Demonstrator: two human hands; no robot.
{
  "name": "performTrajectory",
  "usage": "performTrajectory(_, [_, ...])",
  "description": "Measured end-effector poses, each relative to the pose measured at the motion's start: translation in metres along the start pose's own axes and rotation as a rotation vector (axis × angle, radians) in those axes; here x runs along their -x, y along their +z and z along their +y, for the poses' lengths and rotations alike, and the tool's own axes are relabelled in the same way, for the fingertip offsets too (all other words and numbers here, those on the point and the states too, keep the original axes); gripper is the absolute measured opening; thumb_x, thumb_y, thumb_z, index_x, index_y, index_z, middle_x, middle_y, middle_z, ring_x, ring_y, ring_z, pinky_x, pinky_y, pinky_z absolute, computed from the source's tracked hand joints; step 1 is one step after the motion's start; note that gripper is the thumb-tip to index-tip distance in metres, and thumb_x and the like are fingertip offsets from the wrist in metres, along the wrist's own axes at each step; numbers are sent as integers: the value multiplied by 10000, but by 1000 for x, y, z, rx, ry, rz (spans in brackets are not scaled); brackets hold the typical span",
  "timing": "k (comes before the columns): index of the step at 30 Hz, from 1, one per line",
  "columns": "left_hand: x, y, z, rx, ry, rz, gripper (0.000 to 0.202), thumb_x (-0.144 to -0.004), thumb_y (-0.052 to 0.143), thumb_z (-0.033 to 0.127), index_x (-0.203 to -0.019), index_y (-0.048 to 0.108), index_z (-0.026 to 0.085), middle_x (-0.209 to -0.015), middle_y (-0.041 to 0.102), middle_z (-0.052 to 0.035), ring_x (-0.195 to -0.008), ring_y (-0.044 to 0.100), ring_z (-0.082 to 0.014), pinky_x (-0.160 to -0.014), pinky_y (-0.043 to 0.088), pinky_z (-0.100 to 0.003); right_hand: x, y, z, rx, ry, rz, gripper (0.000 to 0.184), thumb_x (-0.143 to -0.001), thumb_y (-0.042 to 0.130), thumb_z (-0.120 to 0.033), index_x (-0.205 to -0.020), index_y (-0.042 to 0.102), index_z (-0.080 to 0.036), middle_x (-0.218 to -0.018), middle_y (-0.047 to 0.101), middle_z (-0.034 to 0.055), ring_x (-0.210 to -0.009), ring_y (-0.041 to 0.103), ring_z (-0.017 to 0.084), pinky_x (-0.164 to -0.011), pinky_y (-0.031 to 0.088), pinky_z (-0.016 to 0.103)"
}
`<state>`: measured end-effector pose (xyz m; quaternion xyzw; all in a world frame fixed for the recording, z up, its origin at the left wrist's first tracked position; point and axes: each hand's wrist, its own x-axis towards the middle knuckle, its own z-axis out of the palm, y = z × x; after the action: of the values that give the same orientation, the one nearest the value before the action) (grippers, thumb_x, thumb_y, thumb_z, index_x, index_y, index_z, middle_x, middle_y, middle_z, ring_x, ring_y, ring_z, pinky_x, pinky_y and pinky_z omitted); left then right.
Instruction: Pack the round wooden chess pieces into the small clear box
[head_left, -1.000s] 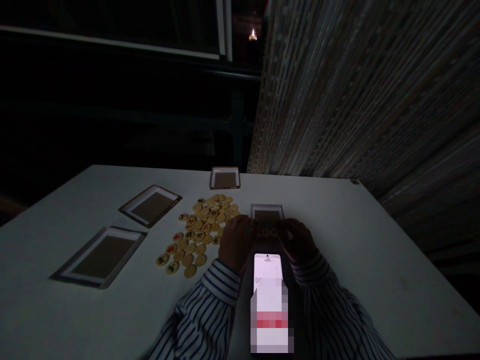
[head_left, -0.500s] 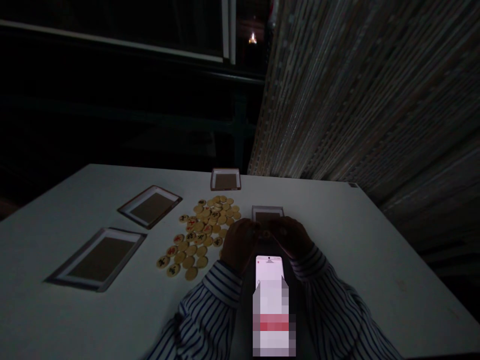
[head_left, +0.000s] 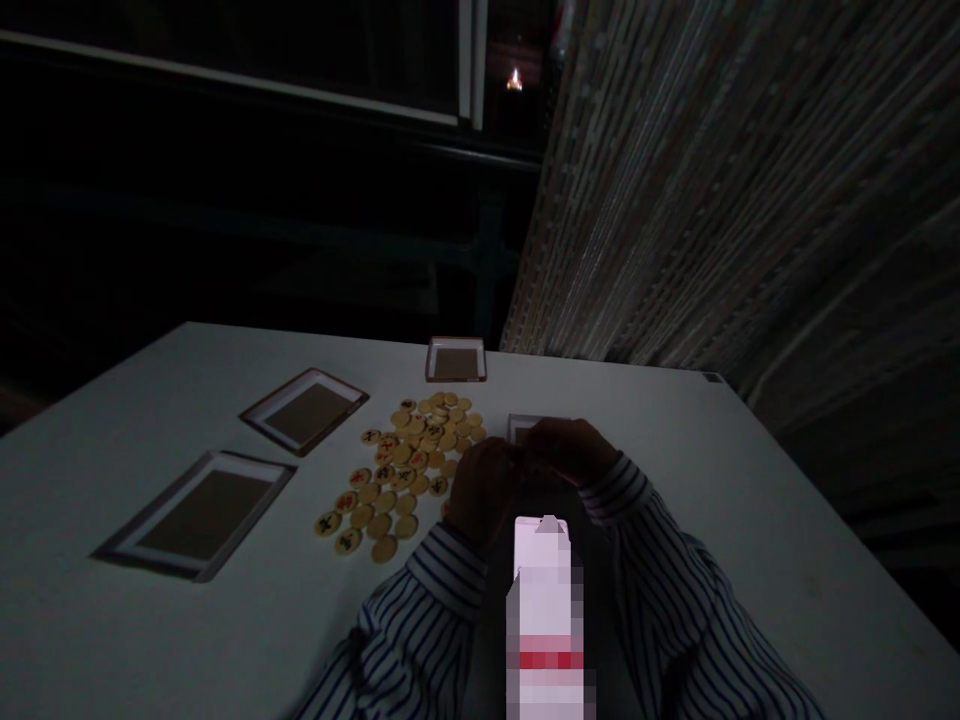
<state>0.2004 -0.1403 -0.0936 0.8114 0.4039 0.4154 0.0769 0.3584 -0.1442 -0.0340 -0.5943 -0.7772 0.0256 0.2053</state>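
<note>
My left hand [head_left: 484,490] is closed, with its fingers curled, at the right edge of a pile of round Chinese chess pieces [head_left: 385,502]. Close to it, nearly touching fingertip to fingertip, my right hand [head_left: 576,450] is bent over the near side of a small shallow tray [head_left: 517,428]. Whatever the fingers hold is too dark and hidden to make out. Some pieces lie face up with red or dark characters, others show plain faces. A lit phone [head_left: 534,545] lies between my forearms, its lower part blurred by blocks.
Three more shallow trays stand on the white table [head_left: 637,400]: a large one [head_left: 206,512] at left, a brown-rimmed one [head_left: 304,410] behind it, and a small one [head_left: 456,362] at the back. A string curtain [head_left: 637,180] hangs beyond the table's right back edge.
My right hand has moved slightly left, closing the gap to my left hand. A disc seen between the hands earlier no longer shows. The view has shifted slightly.
</note>
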Motion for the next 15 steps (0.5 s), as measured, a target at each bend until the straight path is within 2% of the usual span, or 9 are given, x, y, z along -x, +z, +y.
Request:
performTrajectory(3, [1,1,-1,-9,-23,24,176,-780,492,239,-919,576,170,-929,600,-67,-891,537,-177,-793,453,-336,-2,-2,2,-148,-57,-110,104,-760,537,-259,-732,610,-190,-656,651,0,-589,592,103,-523,416,194])
performTrajectory(5, [1,2,-1,-14,-34,23,172,-778,494,245,-910,579,173,-922,603,-64,-882,539,-179,-790,456,-340,-2,-1,4,-230,-78,-135,101,-764,532,-246,-740,601,-176,-677,652,6,-616,595,103,-549,427,202])
performTrajectory(10, [-1,-1,4,20,-67,17,179,-790,471,269,-900,579,179,-914,609,-67,-864,551,-181,-765,466,-345,-1,4,7,-377,-52,-136,78,-750,547,-223,-738,594,-162,-686,647,7,-624,593,101,-555,437,209])
performTrajectory(15, [-2,-3,5,56,-80,-41,177,-779,474,261,-903,571,181,-890,619,-56,-838,563,-175,-745,472,-335,-3,3,5,-359,-41,-131,40,-719,581,-196,-720,604,-163,-666,645,1,-613,589,102,-558,436,213])
